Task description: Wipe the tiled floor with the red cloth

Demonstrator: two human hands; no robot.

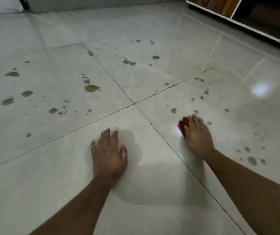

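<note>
On the pale tiled floor [54, 175], the right hand [197, 136] presses the red cloth [183, 125] down, fingers curled over it. The cloth is bunched under the palm, only a small part showing at the thumb side, so its long axis cannot be told. It lies on the right near tile, just beside a grout line. The left hand [108, 153] rests flat, fingers spread, holding nothing. Brownish spots [91, 88] dot the tiles beyond. A white-framed shelf [234, 18] stands at far right.
</note>
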